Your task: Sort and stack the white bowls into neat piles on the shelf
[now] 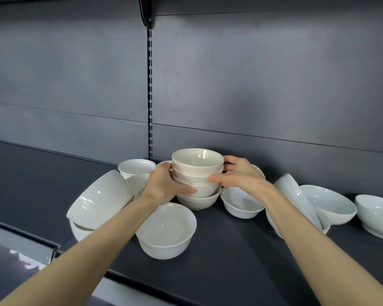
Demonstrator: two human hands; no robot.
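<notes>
- Four cream-white bowls sit nested as one stack (197,166) near the back of the shelf (230,257), amid scattered loose bowls. Its foot looks to rest on the shelf, though I cannot confirm contact from here.
- Grip state: the left hand (161,184) wraps the stack's left flank, thumb across the third bowl down. The right hand (241,175) takes the opposite flank, thumb on the second bowl, fingers curled behind. Both hands hold the stack, and neither is under its base.
- Hazard, base bowl: I see the lowest bowl below both thumbs. On a lift I judge it could stay behind, or cling briefly and then drop.
- Hazard, slip: glazed walls offer little friction. Side pressure alone may let the upper bowls tip, and the nest already looks slightly uneven.
- Hazard, collision: a small bowl (237,206) lies just beside the stack under the right wrist, and a front bowl (166,230) sits against the left forearm. I expect a lowered wrist or a sideways slide to knock either one.
- Hazard, unstable neighbours: a tilted bowl (97,199) leans on another at the left, and a leaning bowl (290,186) is propped at the right. A jolt could send either rolling towards the shelf's front edge.
</notes>
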